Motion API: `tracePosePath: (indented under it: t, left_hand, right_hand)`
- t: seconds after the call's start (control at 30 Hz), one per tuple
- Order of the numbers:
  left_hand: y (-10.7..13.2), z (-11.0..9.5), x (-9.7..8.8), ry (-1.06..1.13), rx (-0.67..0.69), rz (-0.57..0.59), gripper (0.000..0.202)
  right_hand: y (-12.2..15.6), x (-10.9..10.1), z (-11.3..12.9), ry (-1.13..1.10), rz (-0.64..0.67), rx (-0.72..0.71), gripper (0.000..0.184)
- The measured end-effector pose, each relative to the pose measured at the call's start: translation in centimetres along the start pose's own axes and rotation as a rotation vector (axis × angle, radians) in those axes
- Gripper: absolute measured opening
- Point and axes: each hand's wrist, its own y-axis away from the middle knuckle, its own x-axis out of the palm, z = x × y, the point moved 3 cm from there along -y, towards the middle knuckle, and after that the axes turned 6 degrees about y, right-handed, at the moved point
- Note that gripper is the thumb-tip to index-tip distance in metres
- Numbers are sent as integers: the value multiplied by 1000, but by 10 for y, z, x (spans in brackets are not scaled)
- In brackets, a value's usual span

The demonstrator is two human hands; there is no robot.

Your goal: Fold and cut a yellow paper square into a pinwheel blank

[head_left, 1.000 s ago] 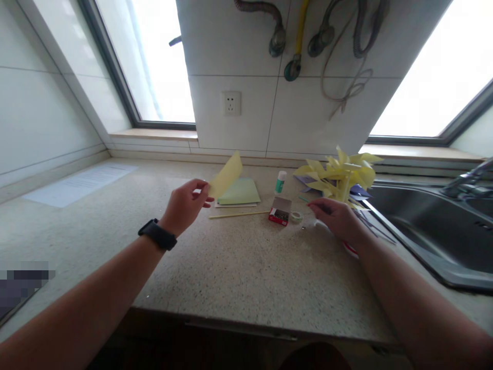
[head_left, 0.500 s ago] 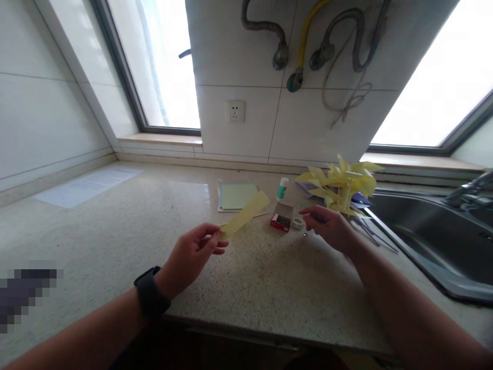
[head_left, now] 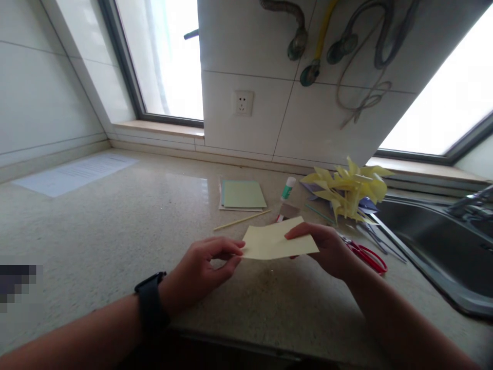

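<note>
A pale yellow paper sheet [head_left: 275,242] is held flat above the speckled countertop [head_left: 115,231] between both hands. My left hand [head_left: 200,270], with a black watch on its wrist, pinches the sheet's left edge. My right hand [head_left: 327,249] grips the right side, thumb on top. Behind the sheet lie a thin wooden stick [head_left: 241,221] and a small red box [head_left: 285,211], partly hidden by the paper.
A stack of green and white paper [head_left: 242,195], a glue stick [head_left: 287,188] and a heap of yellow paper pinwheels [head_left: 348,187] lie further back. Red scissors [head_left: 367,257] rest right of my right hand. A steel sink [head_left: 442,241] fills the right. A white printed sheet [head_left: 73,172] lies far left.
My left hand brought the yellow sheet down and toward me. My right hand left the counter by the box and took hold of the sheet's right side.
</note>
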Motion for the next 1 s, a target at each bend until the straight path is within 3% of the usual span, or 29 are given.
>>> tracePosePath:
  t: [0.13,0.2,0.27,0.43,0.53,0.63,0.8,0.9,1.0]
  left_hand:
    - [-2,2,3,419,-136,-23,30]
    - [-6,7,7,632,-263,-18,40]
    - [-10,11,10,713,-358,27,46]
    - [-17,18,9,724,-429,29,34]
    - [-17,22,8,708,-407,-3,35]
    - [-17,23,9,699,-375,-16,36]
    - [-17,22,10,689,-336,-15,38]
    - [-17,21,10,675,-332,2,35]
    - [-16,20,11,665,-338,33,33]
  right_hand:
    - [9,-2,13,-4,-44,-10,20]
    - [12,1,17,-16,-7,-23,18]
    - [13,5,18,8,48,-57,17]
    - [7,16,17,292,248,-167,22]
    - [4,17,15,277,311,-174,20]
    - [2,15,11,299,286,-161,17]
    - [0,11,6,574,136,-191,15]
    - [2,9,12,709,18,-234,9]
    - [2,11,23,832,31,-243,11]
